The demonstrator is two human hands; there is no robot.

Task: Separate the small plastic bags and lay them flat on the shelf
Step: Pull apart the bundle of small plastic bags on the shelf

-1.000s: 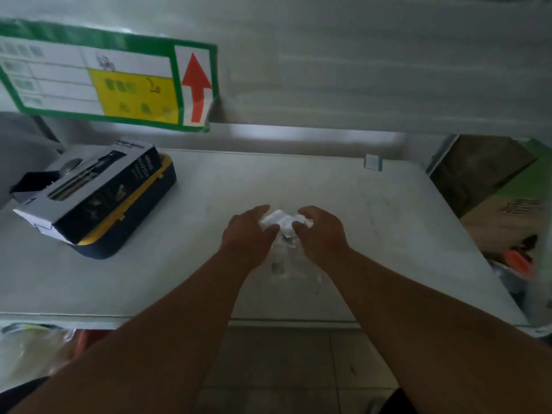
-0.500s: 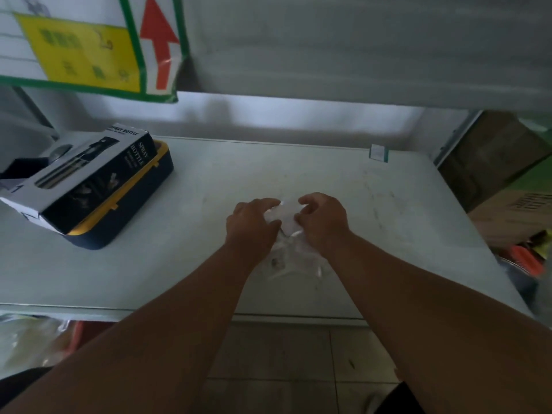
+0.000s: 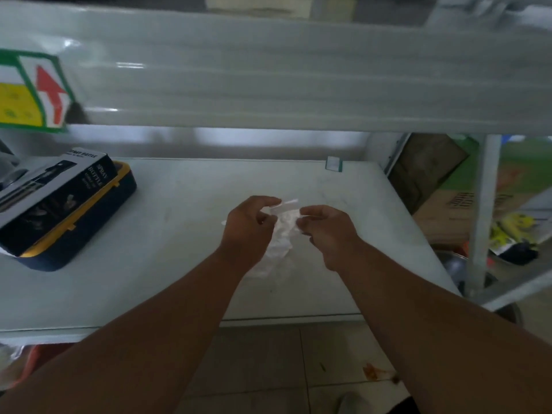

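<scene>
Left hand (image 3: 249,227) and right hand (image 3: 325,231) raised over middle of pale grey shelf (image 3: 167,234), fingers curled, pinching top of crumpled clump of small clear plastic bags (image 3: 282,231) between them; clump hanging below fingertips, lower end toward shelf front edge. Black-and-white spray bottle carton (image 3: 50,198) atop navy-and-yellow case (image 3: 89,225) near left edge. Small white tag (image 3: 334,163) at back edge

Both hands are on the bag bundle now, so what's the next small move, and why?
Probably draw the hands apart to peel one bag free: the left hand and right hand each pinch the top of the crumpled plastic bags, which hang bunched above the shelf, none laid flat.
</scene>
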